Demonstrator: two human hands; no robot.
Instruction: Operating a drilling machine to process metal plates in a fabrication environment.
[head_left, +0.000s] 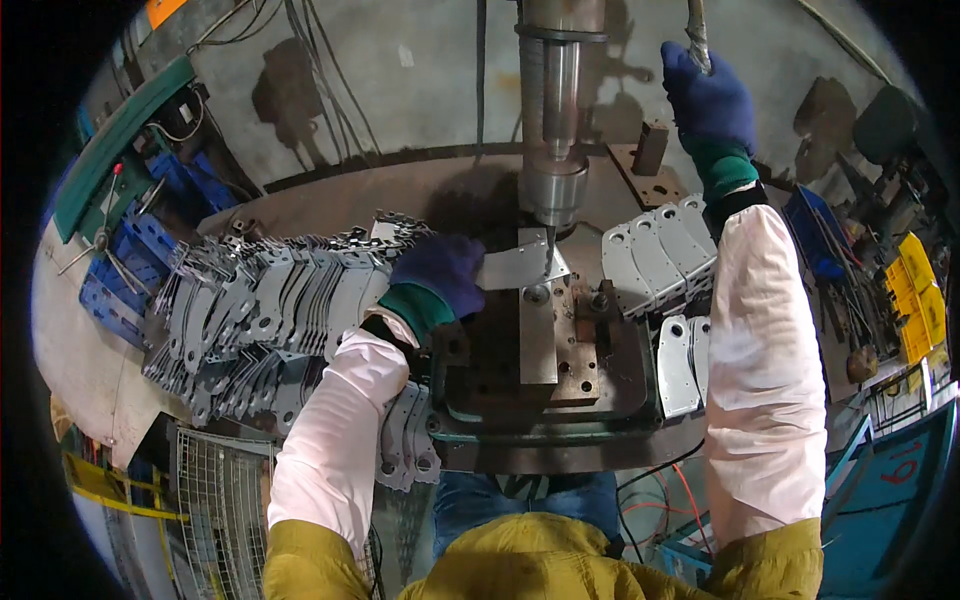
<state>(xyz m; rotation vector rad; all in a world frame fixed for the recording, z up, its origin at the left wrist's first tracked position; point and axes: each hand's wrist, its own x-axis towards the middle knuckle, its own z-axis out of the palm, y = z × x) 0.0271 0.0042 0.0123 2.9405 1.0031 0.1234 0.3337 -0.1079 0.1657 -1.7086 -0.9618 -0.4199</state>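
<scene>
My left hand (437, 275), in a blue glove with a green cuff, is closed on one end of a flat grey metal bracket (508, 267). The bracket's other end rests on a steel fixture block (537, 350), under the thin tool (549, 250) of a drill press spindle (557, 188). At this angle I cannot tell whether the tool touches the metal. Raised at the upper right, my right hand (710, 102), gloved alike, is wrapped round the press's lever (697, 30).
Stacked metal brackets (300, 290) crowd the left of the table. More curved brackets (650, 255) lie in rows to the right of the fixture. Blue bins (115, 290) stand at the far left, a yellow bin (915, 300) at the far right. A wire basket (225, 500) sits below left.
</scene>
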